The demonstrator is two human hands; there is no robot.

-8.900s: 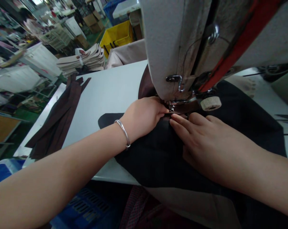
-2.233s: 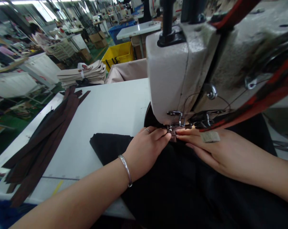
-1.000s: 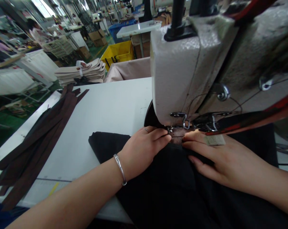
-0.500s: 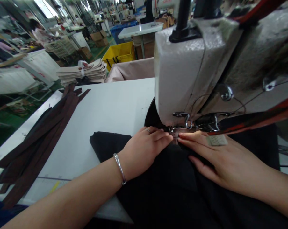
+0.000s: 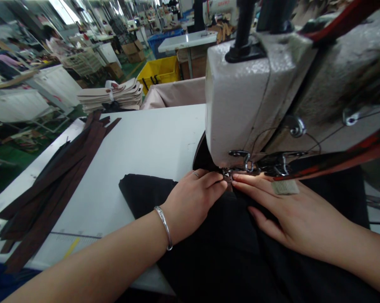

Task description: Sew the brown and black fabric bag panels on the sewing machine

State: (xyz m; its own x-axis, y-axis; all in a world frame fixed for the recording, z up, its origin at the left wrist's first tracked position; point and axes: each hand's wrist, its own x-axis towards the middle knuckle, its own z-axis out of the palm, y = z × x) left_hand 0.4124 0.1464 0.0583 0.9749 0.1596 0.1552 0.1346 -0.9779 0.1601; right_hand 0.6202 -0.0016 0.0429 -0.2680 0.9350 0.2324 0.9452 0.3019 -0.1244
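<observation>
A large piece of black fabric point(image 5: 215, 248) lies over the white table and under the presser foot point(image 5: 227, 173) of a sewing machine point(image 5: 240, 101). To the left of the foot, my left hand point(image 5: 190, 206) is closed, thumb and fingers together on the fabric. Opposite it, my right hand point(image 5: 291, 210) rests on the fabric, fingers stretched toward the foot and thumb apart. A small dark brown strip shows between the fingertips. Pale tape point(image 5: 285, 187) wraps one right finger. Under my palms the cloth is hidden.
Dark brown strips point(image 5: 64, 181) lie in a pile on the left of the white table point(image 5: 158, 139). Beyond its far edge are a stack of pale pieces point(image 5: 111, 97), a pink-lined bin point(image 5: 177, 93) and a yellow crate point(image 5: 160, 70). Scissors-like metal point(image 5: 379, 203) sits at far right.
My left wrist has shifted slightly to the right. Fingertips of both hands are a little closer to the presser foot, and the gap between them shows less strip.
</observation>
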